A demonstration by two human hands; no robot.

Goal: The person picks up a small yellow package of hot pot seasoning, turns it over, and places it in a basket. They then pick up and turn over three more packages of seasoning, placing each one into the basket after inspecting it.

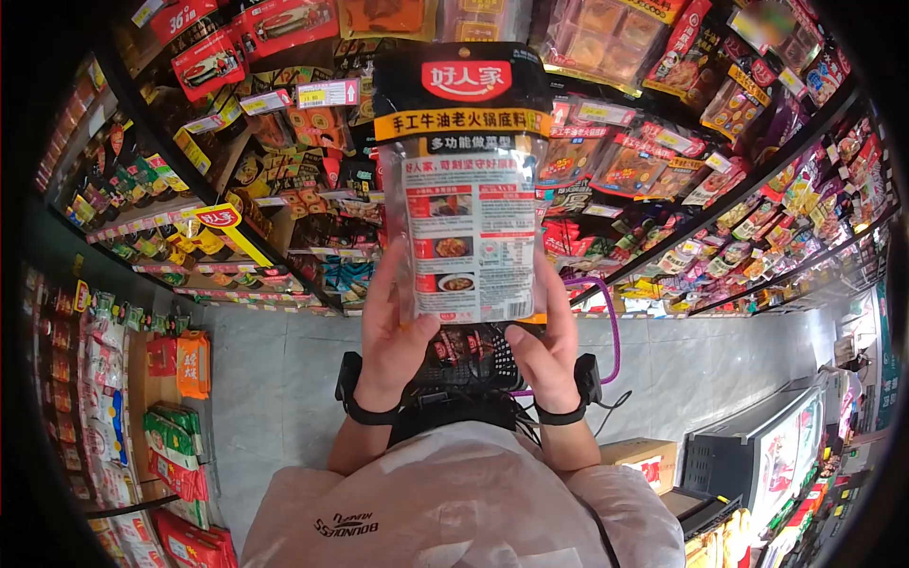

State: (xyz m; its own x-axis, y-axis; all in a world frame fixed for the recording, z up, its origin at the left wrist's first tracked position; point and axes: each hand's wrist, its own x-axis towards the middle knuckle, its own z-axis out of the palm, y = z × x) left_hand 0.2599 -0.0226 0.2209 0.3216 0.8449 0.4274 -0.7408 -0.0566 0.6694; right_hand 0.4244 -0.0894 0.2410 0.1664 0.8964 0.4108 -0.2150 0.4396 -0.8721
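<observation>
A packet of hotpot soup base (464, 189), black and yellow at the top with a printed white back panel, is held upright in front of me. My left hand (393, 327) grips its lower left edge, thumb on the near face. On the lower right edge, my right hand (549, 331) holds it the same way. The other fingers of both hands are mostly hidden behind the packet. Just below the packet is a black basket (473, 355) with dark red packets in it, partly covered by my hands.
Shelves of hanging packets (634, 156) with price tags (327, 93) stand ahead and to both sides. A purple loop (615, 331) rises beside the basket. Grey tiled floor (275, 379) lies around me. At the right are a cardboard box (639, 454) and a display case (748, 450).
</observation>
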